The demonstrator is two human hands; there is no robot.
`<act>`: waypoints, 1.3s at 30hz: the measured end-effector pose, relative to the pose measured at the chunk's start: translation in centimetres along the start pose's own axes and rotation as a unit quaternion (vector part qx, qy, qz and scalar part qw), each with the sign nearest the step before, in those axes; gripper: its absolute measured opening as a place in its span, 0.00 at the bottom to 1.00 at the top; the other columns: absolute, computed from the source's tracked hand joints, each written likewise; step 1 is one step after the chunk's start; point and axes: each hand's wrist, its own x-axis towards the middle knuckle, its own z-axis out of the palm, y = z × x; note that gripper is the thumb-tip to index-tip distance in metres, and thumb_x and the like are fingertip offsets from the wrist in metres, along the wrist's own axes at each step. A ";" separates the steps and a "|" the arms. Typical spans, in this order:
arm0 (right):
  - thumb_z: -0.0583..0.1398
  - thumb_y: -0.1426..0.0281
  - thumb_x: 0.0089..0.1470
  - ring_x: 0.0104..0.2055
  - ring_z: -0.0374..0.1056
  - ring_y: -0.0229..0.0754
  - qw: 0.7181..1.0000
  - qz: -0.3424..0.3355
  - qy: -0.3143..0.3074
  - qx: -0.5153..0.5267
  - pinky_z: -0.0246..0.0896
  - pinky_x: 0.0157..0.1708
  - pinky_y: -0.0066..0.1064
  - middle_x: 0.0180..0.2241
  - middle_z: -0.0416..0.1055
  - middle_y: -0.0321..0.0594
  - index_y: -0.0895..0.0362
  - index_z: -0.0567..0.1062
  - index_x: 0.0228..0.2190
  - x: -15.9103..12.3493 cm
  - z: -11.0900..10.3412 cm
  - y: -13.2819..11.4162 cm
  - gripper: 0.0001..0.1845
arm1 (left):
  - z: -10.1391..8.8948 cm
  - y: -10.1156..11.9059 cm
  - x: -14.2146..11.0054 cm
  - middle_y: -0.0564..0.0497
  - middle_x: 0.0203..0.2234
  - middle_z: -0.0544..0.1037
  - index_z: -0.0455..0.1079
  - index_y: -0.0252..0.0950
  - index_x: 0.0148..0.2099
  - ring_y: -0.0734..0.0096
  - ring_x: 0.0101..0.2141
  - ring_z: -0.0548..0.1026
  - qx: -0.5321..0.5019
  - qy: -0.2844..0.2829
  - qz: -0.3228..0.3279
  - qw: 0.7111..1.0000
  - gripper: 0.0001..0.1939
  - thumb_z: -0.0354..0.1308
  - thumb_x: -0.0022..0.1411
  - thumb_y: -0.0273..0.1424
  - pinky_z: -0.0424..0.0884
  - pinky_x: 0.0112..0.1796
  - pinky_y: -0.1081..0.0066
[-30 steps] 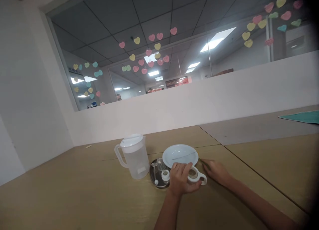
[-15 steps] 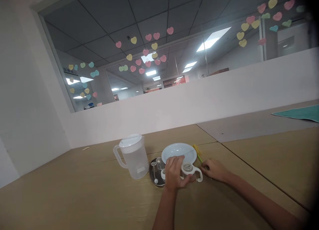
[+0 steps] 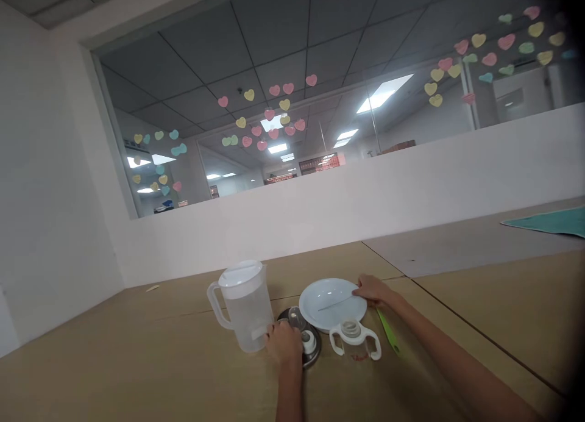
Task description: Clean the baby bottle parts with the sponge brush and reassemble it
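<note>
My right hand (image 3: 372, 289) is at the right rim of a pale bowl (image 3: 315, 315), fingers closed on the end of a thin wire-like stick (image 3: 333, 304) that lies across the bowl. Over the left side of a round metal tray (image 3: 315, 360) is my left hand (image 3: 284, 343), its fingers curled down; what they hold, if anything, is hidden. A clear dome cap (image 3: 296, 317) and a white ring-shaped lid (image 3: 308, 341) sit on the tray. The two-handled baby bottle (image 3: 355, 338) stands uncapped between my hands. A green-handled brush (image 3: 388, 332) lies below my right wrist.
A translucent lidded pitcher (image 3: 249, 315) stands just left of my left hand. The teal cloth (image 3: 548, 221) lies at the far right of the table. Behind rises a low white wall (image 3: 274, 218) with a window above.
My left hand has let go of the bottle and moved left to the tray. My right hand has moved from beside the green handle up to the bowl's rim, taking the thin stick.
</note>
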 end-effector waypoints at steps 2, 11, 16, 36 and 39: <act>0.62 0.70 0.39 0.20 0.67 0.44 1.000 0.009 -0.016 -0.008 0.53 0.21 0.29 0.15 0.68 0.43 0.60 0.71 0.16 0.2 -0.3 -0.3 0.07 | 0.0 0.0 -0.2 0.39 0.35 0.77 0.75 0.33 0.33 0.53 0.41 0.72 0.029 0.018 0.021 0.999 0.11 0.50 0.56 0.27 0.62 0.40 0.60; 0.59 0.77 0.38 0.34 0.69 0.45 0.998 -0.009 0.062 0.004 0.54 0.28 0.28 0.30 0.73 0.46 0.59 0.74 0.26 0.8 -0.5 -1.8 0.07 | 0.0 -0.1 -0.3 0.40 0.29 0.78 0.76 0.34 0.30 0.53 0.39 0.72 0.046 0.026 0.025 0.998 0.13 0.50 0.56 0.29 0.62 0.39 0.58; 0.58 0.76 0.41 0.28 0.65 0.37 0.991 -0.080 0.060 0.085 0.53 0.25 0.24 0.23 0.69 0.35 0.58 0.75 0.32 0.9 0.3 -4.8 0.12 | -0.6 0.2 0.1 0.41 0.30 0.78 0.76 0.33 0.30 0.55 0.38 0.72 0.028 0.069 0.012 0.997 0.15 0.48 0.58 0.31 0.63 0.39 0.61; 0.53 0.56 0.54 0.17 0.57 0.32 0.881 -0.041 0.027 0.470 0.51 0.16 0.22 0.14 0.60 0.33 0.58 0.68 0.17 -1.5 -2.2 -8.1 0.23 | -1.5 3.3 0.2 0.47 0.30 0.78 0.67 0.34 0.35 0.67 0.33 0.78 -0.595 0.140 0.019 0.792 0.10 0.56 0.54 0.36 0.74 0.34 0.71; 0.54 0.51 0.53 0.13 0.51 0.31 0.859 -0.096 0.080 0.497 0.46 0.14 0.24 0.10 0.54 0.31 0.57 0.64 0.12 -3.7 -4.6 -9.8 0.28 | -1.2 4.2 -0.4 0.47 0.30 0.78 0.69 0.34 0.34 0.67 0.33 0.77 -0.602 0.109 0.049 0.790 0.09 0.57 0.54 0.35 0.74 0.35 0.71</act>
